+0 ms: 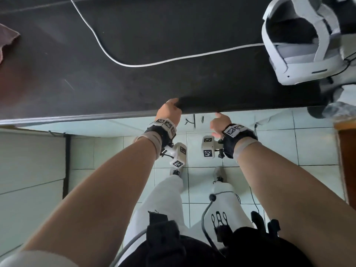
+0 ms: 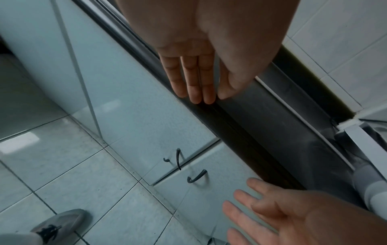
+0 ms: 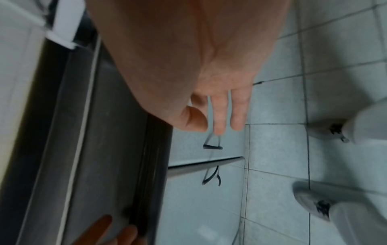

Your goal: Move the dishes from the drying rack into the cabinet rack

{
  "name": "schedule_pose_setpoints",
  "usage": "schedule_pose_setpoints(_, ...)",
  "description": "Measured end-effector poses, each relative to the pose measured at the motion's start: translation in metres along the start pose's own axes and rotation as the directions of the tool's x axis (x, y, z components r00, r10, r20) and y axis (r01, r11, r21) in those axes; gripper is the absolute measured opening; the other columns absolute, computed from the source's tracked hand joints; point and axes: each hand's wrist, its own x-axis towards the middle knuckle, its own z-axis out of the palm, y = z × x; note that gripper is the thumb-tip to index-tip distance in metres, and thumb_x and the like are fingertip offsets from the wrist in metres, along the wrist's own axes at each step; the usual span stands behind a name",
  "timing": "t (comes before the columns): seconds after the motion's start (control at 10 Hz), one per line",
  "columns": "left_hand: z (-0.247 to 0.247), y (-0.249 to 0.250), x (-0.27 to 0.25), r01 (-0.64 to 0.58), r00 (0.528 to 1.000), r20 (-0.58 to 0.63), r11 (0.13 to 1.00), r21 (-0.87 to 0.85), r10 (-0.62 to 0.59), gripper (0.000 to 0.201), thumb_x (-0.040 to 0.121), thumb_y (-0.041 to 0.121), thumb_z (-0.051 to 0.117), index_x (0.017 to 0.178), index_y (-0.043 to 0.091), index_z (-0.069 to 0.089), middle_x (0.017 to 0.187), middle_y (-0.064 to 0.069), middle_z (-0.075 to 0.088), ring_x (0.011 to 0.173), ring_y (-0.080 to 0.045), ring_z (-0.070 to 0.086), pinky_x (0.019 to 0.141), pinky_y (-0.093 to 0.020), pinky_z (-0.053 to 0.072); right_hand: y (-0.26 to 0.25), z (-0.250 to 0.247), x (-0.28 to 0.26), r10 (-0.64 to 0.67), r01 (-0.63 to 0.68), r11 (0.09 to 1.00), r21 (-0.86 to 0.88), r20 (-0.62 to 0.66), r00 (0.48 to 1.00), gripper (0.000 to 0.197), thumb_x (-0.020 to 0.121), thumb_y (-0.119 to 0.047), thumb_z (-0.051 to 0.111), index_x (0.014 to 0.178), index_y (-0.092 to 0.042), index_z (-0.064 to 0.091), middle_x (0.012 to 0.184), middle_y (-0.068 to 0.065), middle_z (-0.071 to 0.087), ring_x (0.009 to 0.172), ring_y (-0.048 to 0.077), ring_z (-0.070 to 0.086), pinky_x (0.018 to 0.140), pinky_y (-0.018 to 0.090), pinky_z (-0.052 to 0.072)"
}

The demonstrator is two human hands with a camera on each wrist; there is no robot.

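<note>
Nearest the person, below the bench [image 1: 134, 74] edge, are two shut cabinet doors [image 2: 146, 116] with dark handles [image 2: 195, 177], and both hands are by that edge. The left hand [image 1: 169, 110] lays straight fingers on the bench edge and holds nothing, and the right hand [image 1: 220, 122] hangs loose and open just under the edge, near a handle, also holding nothing. On the bench, farther off, lie a white cable [image 1: 134, 64], a headset [image 1: 300, 45] and a cloth [image 1: 7, 39], but no dishes or racks show, so I think the job is hardly begun and the doors may need opening first.
</note>
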Motion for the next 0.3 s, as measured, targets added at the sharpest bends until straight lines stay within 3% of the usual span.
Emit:
schedule_pose_setpoints(0.1,0.003,0.004,-0.016,0.043,0.999,-0.020,0.995,-0.091,-0.045,0.045,0.091,0.013,0.051,0.135,0.019,0.057,0.120,0.000,0.069,0.112,-0.022,0.064,0.103,-0.028,0.047,0.001,-0.011,-0.019,-0.034,0.030,0.993,0.111,0.029,0.999,0.067,0.085,-0.014,0.050,0.150,-0.021,0.037,0.135,0.010,0.057,0.092,0.031,0.065,0.079,0.040,0.056)
schedule_pose_setpoints(0.2,0.004,0.009,-0.046,0.072,0.997,-0.006,0.992,-0.106,-0.073,0.042,0.096,0.009,0.049,0.138,0.008,0.053,0.128,-0.010,0.065,0.122,-0.027,0.060,0.101,-0.026,0.045,0.004,-0.025,-0.043,-0.062,0.050,0.985,0.162,0.067,0.996,0.047,0.095,-0.008,0.051,0.140,-0.016,0.048,0.121,0.015,0.062,0.106,0.033,0.065,0.093,0.043,0.051)
schedule_pose_setpoints(0.3,0.011,0.007,-0.054,0.103,0.993,-0.045,0.984,-0.142,-0.111,0.039,0.094,0.014,0.052,0.132,0.013,0.060,0.108,-0.006,0.066,0.106,-0.026,0.063,0.088,-0.023,0.043,0.002,-0.040,-0.054,-0.055,0.045,0.992,0.120,0.081,0.995,0.029,0.100,-0.003,0.046,0.123,-0.014,0.058,0.106,0.011,0.059,0.095,0.028,0.063,0.083,0.037,0.047)
